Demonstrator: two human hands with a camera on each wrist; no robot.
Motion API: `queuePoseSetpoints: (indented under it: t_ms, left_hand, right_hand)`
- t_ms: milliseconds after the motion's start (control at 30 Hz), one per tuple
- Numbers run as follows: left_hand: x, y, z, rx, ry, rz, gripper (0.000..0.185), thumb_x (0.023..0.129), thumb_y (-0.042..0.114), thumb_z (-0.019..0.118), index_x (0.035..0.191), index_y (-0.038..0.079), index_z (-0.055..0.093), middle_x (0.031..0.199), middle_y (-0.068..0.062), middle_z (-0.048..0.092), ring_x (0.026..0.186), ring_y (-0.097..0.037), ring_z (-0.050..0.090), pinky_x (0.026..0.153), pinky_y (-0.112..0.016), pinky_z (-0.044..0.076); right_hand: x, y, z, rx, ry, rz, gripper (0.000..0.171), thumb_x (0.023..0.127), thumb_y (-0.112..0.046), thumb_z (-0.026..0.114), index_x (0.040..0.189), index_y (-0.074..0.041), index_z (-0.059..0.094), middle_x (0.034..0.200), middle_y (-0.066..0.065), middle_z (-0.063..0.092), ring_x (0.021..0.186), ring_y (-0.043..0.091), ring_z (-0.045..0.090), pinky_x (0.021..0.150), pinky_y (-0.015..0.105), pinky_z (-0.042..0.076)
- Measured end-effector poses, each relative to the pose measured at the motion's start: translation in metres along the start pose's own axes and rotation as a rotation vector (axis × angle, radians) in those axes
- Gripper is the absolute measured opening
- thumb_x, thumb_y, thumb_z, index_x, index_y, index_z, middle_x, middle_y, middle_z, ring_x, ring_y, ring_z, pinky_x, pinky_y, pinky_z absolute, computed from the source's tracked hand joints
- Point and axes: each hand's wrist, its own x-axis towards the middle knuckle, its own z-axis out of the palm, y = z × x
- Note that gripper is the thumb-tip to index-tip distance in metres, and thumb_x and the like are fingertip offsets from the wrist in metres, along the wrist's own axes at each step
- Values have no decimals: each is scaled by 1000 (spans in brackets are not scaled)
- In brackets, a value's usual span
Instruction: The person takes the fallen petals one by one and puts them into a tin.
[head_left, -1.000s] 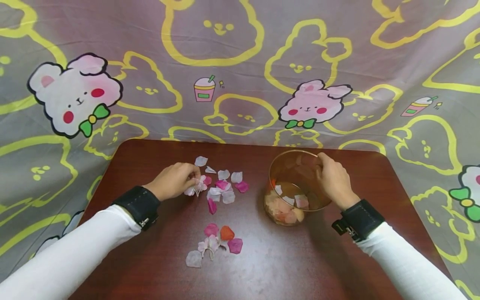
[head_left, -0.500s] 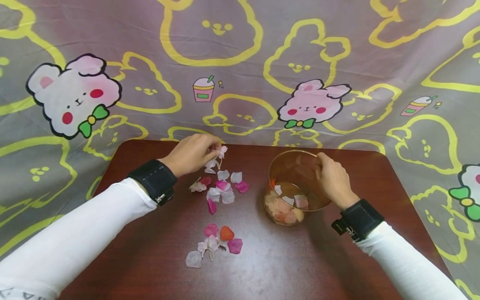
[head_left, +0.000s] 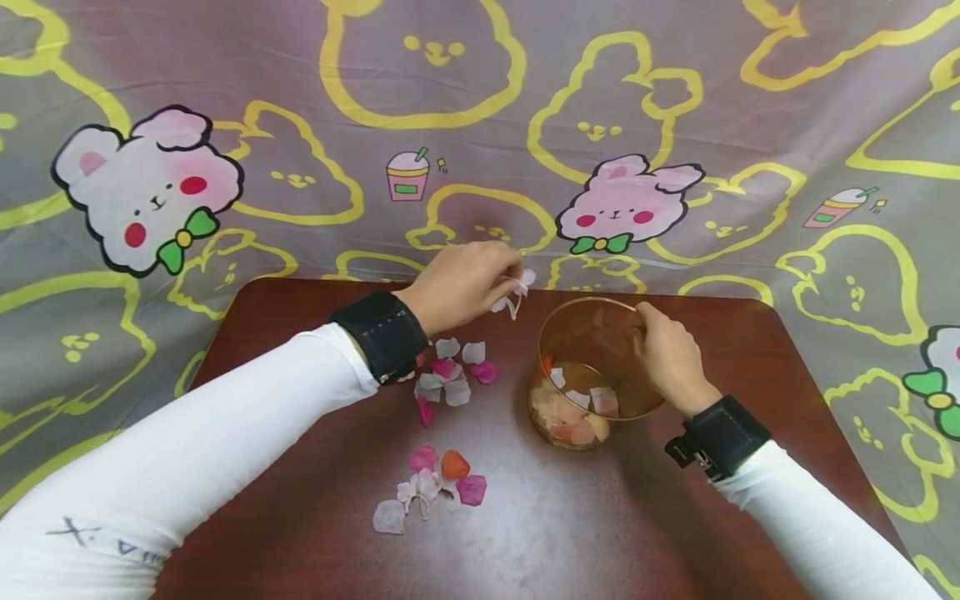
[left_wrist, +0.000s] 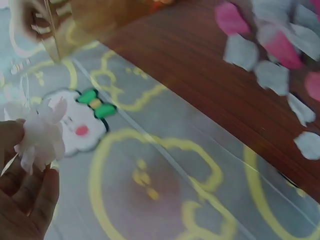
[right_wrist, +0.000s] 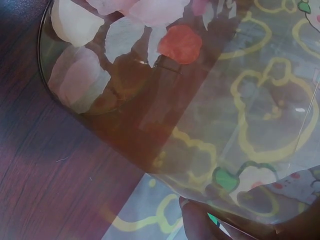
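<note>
My left hand (head_left: 468, 283) pinches a pale pink artificial flower (head_left: 522, 283) above the back of the table, left of the amber glass container. In the left wrist view the same flower (left_wrist: 42, 135) sits between thumb and fingertips. My right hand (head_left: 671, 358) grips the rim of the transparent amber container (head_left: 551, 408) on its right side. Through its wall the right wrist view shows white, pink and orange petals (right_wrist: 180, 45) at the bottom. Loose white and magenta petals (head_left: 453, 392) lie on the table below my left forearm, some hidden by the wrist strap.
A second small group on the table nearer me has an orange petal (head_left: 454, 465), magenta petals (head_left: 471, 490), a white petal (head_left: 388, 517) and a pale flower (head_left: 418, 487). A cloth with cartoon rabbits (head_left: 465, 167) hangs behind the brown table (head_left: 585, 533).
My left hand has picked up the pale pink flower from the petal group and carried it up and right toward the container. The right hand stays on the rim.
</note>
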Motion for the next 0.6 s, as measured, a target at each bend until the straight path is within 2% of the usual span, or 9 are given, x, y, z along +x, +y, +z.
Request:
queuePoseSetpoints:
  t_ms: [133,300,433,600]
  left_hand:
    - [13,23,8,9,9,63,10,99,21,65,97,12,68,91,-2,67,83,-15,60,74,-34,52]
    - [25,46,21,35,-12,150,12,100,22,64,101,11,69,94,-2,69,84,-15,61,76,-32,52]
    - [28,60,35,31,-81,178,14,100,24,63,104,11,70,95,-2,69,84,-14,62,76,-30,53]
    - [29,74,52,38,-191,187,13,103,21,59,98,14,68,87,2,65,82,-12,58,73,-27,49]
  right_hand:
    - [0,0,-1,-3,-4,5,7,98,-5,52,102,-5,57,71,12,55,58,26,50,48,34,33]
    - [0,-1,-3,-3,-6,14,7,99,-6,52,103,-5,58,74,14,59,60,29,53,49,36,36]
    - [0,-1,-3,4,-5,18,6,99,-6,52,100,-6,58,73,13,58,61,29,54,49,36,36]
    - [0,-1,-2,11,-9,21,5,99,-6,53,99,-6,58,75,13,58,62,28,53,50,36,36]
